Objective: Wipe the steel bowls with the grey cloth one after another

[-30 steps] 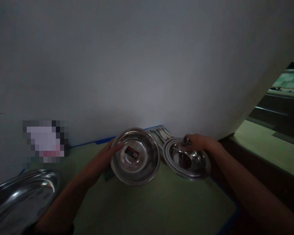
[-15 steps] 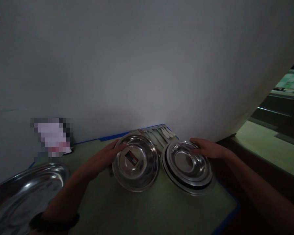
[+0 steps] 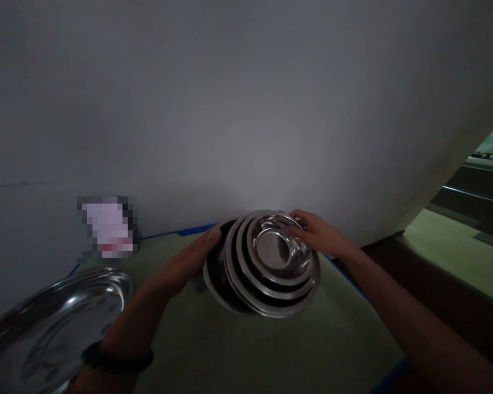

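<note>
A stack of several nested steel bowls now sits tilted over a larger steel bowl on the green mat. My right hand grips the far right rim of the stack, fingers curled over its edge. The left rim of the larger bowl is held by my left hand, with the thumb on top of the edge. A dark band circles my left wrist.
A big oval steel tray lies at the lower left. A blurred-out white patch stands against the grey wall. The mat's blue border runs along the wall. A dark ledge and pale green surface lie to the right.
My right hand has carried the stack of bowls from the right to the left, on top of the larger bowl. The label inside that bowl and the spoons behind are now covered.
</note>
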Motion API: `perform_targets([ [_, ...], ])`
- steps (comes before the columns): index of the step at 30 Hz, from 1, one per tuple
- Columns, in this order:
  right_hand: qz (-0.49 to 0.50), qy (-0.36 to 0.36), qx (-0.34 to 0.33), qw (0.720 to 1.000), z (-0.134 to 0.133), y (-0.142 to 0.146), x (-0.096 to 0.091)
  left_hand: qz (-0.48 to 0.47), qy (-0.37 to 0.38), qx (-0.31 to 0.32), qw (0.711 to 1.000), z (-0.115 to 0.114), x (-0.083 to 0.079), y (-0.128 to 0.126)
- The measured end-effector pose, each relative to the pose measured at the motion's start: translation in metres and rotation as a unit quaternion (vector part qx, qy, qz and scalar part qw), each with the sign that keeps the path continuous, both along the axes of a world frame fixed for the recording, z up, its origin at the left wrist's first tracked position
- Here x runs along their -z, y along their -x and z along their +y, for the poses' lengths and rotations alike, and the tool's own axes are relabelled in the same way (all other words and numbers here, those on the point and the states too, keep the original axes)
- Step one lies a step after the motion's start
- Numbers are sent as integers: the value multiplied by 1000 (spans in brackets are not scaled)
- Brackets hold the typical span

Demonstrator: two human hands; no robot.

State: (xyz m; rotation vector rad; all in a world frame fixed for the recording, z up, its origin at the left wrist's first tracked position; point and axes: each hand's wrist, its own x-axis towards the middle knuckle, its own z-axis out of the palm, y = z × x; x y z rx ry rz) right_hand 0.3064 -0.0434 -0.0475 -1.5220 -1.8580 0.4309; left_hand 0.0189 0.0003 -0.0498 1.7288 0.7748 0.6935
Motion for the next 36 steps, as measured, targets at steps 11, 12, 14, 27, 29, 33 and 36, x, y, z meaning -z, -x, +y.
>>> perform_targets([
  [11,260,140,28,955,14,41,8,-35,119,-119,985,8,14,-5],
  [12,249,147,30,957,14,43,9,-50,158,-110,980,6,14,-9],
  [14,212,133,49,967,15,46,12,-89,223,-80,968,0,13,-17],
  [27,-158,68,78,982,-9,-58,10,53,6,-99,994,-30,36,-109],
  [29,-176,86,93,976,-13,-79,22,72,15,-47,996,-30,42,-124],
  [33,-166,106,116,974,-17,-105,50,60,52,-1,997,-31,50,-144],
  [36,-154,99,148,972,-13,-110,59,41,11,17,999,-31,52,-146],
])
